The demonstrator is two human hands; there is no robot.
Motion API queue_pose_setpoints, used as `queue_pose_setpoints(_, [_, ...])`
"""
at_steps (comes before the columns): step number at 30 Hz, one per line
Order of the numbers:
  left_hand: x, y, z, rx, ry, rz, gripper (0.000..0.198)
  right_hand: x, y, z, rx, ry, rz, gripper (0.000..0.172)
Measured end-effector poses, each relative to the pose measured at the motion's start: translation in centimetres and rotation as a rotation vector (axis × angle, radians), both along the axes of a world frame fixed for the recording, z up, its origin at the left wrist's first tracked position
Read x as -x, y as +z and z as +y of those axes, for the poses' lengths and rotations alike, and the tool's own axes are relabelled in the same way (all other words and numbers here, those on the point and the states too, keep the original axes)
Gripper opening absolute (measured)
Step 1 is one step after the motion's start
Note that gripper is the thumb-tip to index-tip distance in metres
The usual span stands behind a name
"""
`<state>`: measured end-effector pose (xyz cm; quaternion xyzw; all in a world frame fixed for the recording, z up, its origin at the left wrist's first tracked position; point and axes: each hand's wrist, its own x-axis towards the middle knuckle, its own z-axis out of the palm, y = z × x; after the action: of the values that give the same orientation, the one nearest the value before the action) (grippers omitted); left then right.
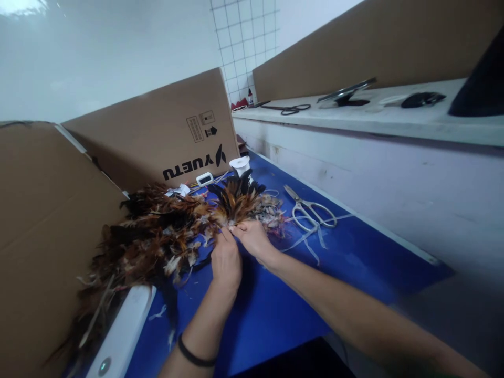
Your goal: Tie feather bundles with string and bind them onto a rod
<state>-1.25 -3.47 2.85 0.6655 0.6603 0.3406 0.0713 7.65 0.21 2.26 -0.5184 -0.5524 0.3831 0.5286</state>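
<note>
Both my hands meet at the base of a feather bunch (235, 202), brown-orange with black tips fanning away from me. My left hand (226, 257), with a dark band on its wrist, pinches the bunch's lower end. Close against it, my right hand (252, 239) also has its fingers closed on the base. The fingertips hide how the quills are joined. To the left spreads a big heap of loose brown and black feathers (145, 247). Greyish feather scraps (271, 210) lie just beyond my right hand. Metal scissors (309, 210) rest to the right, with a thin pale ribbon (305, 239) by their handles.
Cardboard boxes (157, 131) wall off the back and left of the blue table (275, 315). A white spool (240, 164) and a small white display device (204, 179) stand behind the feathers. A long white device (122, 336) lies front left. Tools sit on the white ledge (354, 118).
</note>
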Motion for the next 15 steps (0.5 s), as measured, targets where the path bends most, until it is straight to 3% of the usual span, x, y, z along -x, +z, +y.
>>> queue_pose_setpoints(6, [-1.1, 1.1, -0.7, -0.14, 0.004, 0.091, 0.03, -0.4, 1.5, -0.7, -0.001, 0.023, 0.234, 0.045])
queue_pose_setpoints(15, [-1.2, 3.0, -1.0, -0.236, 0.088, 0.565, 0.035, -0.7, 2.5, -1.2, -0.071, 0.06, 0.42, 0.033])
